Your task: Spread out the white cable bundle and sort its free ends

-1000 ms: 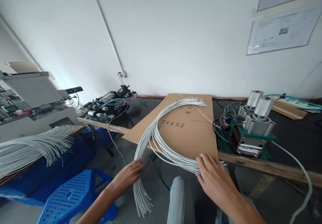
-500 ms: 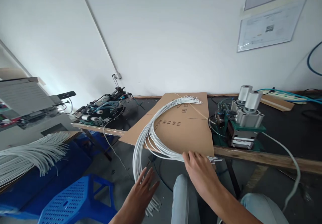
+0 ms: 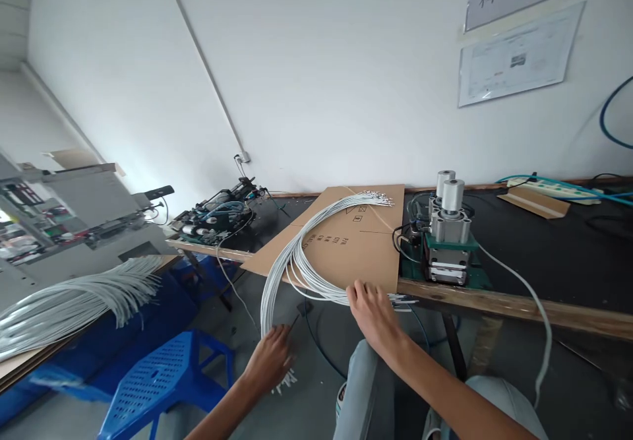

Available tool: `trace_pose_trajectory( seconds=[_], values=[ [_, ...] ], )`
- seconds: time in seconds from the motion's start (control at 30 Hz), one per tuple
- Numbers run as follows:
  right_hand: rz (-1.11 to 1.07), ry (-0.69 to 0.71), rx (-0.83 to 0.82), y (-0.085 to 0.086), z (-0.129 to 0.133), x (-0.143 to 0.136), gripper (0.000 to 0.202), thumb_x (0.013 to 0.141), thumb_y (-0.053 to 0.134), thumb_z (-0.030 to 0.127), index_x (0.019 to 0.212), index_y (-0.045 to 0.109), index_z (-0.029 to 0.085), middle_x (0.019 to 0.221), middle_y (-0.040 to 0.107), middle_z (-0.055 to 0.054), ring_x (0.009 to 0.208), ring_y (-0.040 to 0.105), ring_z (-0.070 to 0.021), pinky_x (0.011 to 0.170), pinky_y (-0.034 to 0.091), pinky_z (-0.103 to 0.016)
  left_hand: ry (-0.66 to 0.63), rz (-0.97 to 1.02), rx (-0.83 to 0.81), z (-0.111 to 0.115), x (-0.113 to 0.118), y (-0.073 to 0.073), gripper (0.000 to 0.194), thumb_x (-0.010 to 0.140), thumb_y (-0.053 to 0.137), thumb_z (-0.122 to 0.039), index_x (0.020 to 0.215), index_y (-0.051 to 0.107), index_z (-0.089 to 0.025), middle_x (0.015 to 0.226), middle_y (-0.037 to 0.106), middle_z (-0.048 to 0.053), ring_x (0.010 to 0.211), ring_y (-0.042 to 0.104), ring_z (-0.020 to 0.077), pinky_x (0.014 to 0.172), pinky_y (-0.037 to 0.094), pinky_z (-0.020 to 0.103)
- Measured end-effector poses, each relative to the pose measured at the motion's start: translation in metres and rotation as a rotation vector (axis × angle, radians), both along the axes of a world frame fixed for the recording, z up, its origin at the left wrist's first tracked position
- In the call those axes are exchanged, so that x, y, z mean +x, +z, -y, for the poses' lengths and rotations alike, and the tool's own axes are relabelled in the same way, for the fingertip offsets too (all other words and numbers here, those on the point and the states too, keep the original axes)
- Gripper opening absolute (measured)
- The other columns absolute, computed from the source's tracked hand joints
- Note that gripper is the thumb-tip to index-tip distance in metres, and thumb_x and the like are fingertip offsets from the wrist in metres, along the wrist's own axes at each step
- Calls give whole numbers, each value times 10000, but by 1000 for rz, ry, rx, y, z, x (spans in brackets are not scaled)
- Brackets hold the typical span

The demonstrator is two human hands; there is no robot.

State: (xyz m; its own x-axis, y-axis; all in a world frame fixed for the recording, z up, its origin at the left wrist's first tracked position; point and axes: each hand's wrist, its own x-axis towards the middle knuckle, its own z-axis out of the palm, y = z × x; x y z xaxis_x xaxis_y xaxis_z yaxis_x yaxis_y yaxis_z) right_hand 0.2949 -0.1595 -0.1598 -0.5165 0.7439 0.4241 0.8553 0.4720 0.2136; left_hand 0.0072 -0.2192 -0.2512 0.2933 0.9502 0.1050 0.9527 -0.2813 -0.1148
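A bundle of thin white cables curves over a flat cardboard sheet with printed marks. One end of the cables fans out at the sheet's far side, and another part hangs down past the table's front edge. My left hand is closed round the hanging part, with loose cable tips showing below it. My right hand grips the cables at the sheet's near edge, their ends sticking out to its right.
Right of the sheet stands a press with metal cylinders on the black table. More machinery sits at the left. A blue stool stands on the floor. More white cables lie on a side surface.
My left hand, open beside the hanging cables before, has closed round them. My right hand keeps its hold. The view has turned somewhat to the left.
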Motion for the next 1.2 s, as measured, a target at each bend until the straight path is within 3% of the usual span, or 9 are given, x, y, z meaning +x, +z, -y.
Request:
trace_pose_trajectory(
  seconds=[0.1,0.2,0.33,0.47,0.57,0.77,0.97,1.07,1.2],
  values=[
    [-17,22,15,4,2,1,57,991,654,186,1033,678,157,975,711,-12,863,698,-172,786,597,-356,45,154,182,1,-2,11,342,914,701,-177,1253,707,-130,1544,556,184,1500,409,362,1214,331,585],
    [-47,39,21,8,8,1,65,995,662,219,1013,694,165,957,724,-13,884,708,-175,832,604,-381,262,351,457,-6,5,15,503,959,670,-244,1442,556,-162,1648,389,180,1541,289,408,1208,282,664],
    [-68,19,-3,11,17,-2,94,997,666,247,1023,695,162,971,730,-21,901,717,-182,825,613,-382,519,637,620,-30,25,2,405,975,688,-341,1340,608,-185,1363,640,120,1148,674,296,937,585,524],
    [-71,9,-51,14,16,8,120,1010,654,267,1057,687,161,919,723,-2,741,702,-134,683,613,-299,602,788,573,-42,31,-12,237,1000,662,-330,1152,678,-149,1051,731,52,806,721,176,688,624,338],
    [-44,5,-63,20,10,38,125,974,665,133,1097,682,145,836,725,8,667,706,-138,615,597,-276,650,789,516,-39,4,2,235,998,658,-364,997,695,-132,865,707,-7,672,686,149,595,586,285],
    [-12,30,-52,16,7,112,519,721,621,-139,1153,683,142,881,763,-81,688,752,-240,531,547,-308,604,694,355,-52,-77,43,204,975,686,-298,845,661,-144,737,646,-47,623,642,136,608,552,283],
    [-34,17,-24,-16,6,127,479,719,559,-132,1077,687,158,975,762,-91,847,752,-269,757,613,-400,553,742,219,-63,-65,1,265,786,768,-400,887,654,-183,755,697,7,760,730,272,735,576,386],
    [-88,-26,16,-24,4,123,400,738,566,-101,1010,677,171,934,729,-76,851,714,-271,773,603,-429,586,780,289,-56,-36,-26,790,649,741,-555,1269,542,-109,1194,682,202,1180,654,460,920,564,487],
    [-170,-61,90,-33,8,113,368,812,550,-51,1080,658,177,1042,726,-100,990,692,-301,893,575,-475,731,806,363,-40,-4,-49,885,825,576,-662,1443,426,-46,1255,624,288,1061,688,519,763,595,582]
  ],
)
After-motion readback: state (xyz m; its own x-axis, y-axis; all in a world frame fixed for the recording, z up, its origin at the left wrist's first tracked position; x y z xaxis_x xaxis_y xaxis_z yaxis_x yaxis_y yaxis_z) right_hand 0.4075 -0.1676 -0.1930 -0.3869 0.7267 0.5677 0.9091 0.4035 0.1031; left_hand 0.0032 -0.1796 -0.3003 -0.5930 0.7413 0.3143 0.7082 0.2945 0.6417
